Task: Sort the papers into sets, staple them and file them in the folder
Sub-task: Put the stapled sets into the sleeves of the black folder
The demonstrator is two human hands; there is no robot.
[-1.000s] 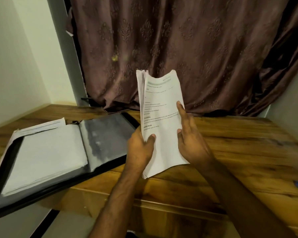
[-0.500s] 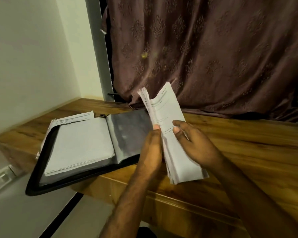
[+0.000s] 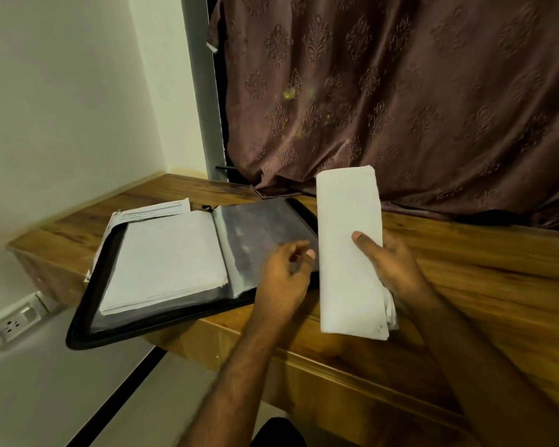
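Observation:
My right hand (image 3: 388, 266) grips a white set of papers (image 3: 349, 221), blank side toward me, upright over the wooden table (image 3: 465, 262); the thumb lies across the front sheet. My left hand (image 3: 284, 279) hovers over the right edge of the open black folder (image 3: 84, 330), fingers loosely curled, holding nothing. The folder's left side bears a stack of white sheets (image 3: 168, 259). Its right side shows a grey plastic sleeve (image 3: 259, 227). A printed sheet (image 3: 155, 210) sticks out behind the folder's top left.
A brown patterned curtain (image 3: 400, 91) hangs behind the table and touches its back edge. The folder overhangs the table's front left corner. A wall socket (image 3: 12, 325) sits low on the left wall.
My left hand has let go of the paper set and moved left toward the folder. The set has turned so its blank back faces me, held by my right hand alone. The view swung left.

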